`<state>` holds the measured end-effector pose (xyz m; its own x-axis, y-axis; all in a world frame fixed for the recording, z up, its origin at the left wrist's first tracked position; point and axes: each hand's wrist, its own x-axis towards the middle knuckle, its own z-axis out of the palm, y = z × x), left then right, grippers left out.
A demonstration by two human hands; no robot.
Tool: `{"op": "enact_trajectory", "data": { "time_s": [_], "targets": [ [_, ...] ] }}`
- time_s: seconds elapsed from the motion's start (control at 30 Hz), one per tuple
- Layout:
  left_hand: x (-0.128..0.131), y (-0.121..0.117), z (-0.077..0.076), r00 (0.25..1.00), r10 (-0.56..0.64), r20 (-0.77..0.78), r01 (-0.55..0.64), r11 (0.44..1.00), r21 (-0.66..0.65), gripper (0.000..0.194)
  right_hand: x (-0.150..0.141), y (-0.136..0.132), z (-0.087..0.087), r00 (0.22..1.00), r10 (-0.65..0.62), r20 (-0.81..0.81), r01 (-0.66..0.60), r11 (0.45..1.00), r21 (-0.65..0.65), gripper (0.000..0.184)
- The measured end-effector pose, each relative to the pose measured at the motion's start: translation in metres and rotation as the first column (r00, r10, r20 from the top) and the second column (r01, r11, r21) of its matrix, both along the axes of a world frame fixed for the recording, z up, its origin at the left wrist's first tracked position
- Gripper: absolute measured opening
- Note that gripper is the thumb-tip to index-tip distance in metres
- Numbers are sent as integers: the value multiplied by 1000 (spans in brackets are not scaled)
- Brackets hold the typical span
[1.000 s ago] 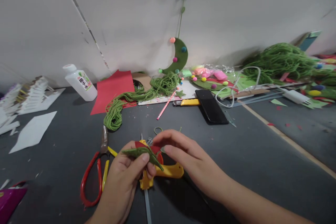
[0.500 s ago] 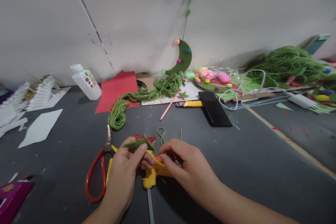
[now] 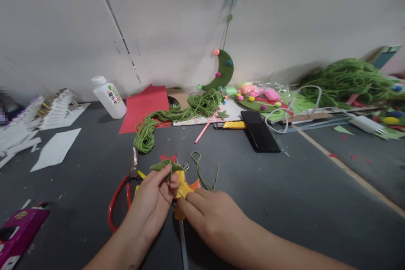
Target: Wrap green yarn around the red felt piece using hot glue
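Note:
My left hand (image 3: 152, 209) pinches a small green felt piece (image 3: 163, 164) between thumb and fingers, low in the middle of the view. Right beside it, my right hand (image 3: 211, 215) wraps round the yellow and orange glue gun (image 3: 184, 185), whose clear glue stick (image 3: 183, 244) trails toward me. The gun's tip sits close to the felt piece. A red felt star (image 3: 167, 157) lies just behind the felt. A loose loop of green yarn (image 3: 202, 168) rests on the dark table to the right of the hands.
Red-handled scissors (image 3: 122, 192) lie left of my hands. Farther back are a green yarn bundle (image 3: 177, 112), red paper (image 3: 145, 105), a white bottle (image 3: 109, 97), a pink pencil (image 3: 205, 128), a yellow utility knife (image 3: 229, 125), a black phone (image 3: 260, 130) and a hanging green moon ornament (image 3: 221, 71).
My right hand has dropped from the felt piece onto the glue gun and closed round it. The left hand kept hold of the green felt. The view shifted a little.

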<state>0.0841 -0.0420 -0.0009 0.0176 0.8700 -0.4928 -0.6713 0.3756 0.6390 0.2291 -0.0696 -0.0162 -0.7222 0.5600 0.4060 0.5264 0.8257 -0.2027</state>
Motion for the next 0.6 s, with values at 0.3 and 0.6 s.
{"op": "enact_trajectory", "data": {
  "time_s": [0.3, 0.6],
  "targets": [
    [-23, 28, 12, 992, 127, -8, -123, 972, 201, 38, 34, 42, 20, 930, -367, 10, 364, 925, 113, 22],
    [-23, 55, 5, 956, 131, -263, -42, 947, 319, 8, 6, 1, 30, 944, -182, 274, 248, 941, -231, 20]
  ]
}}
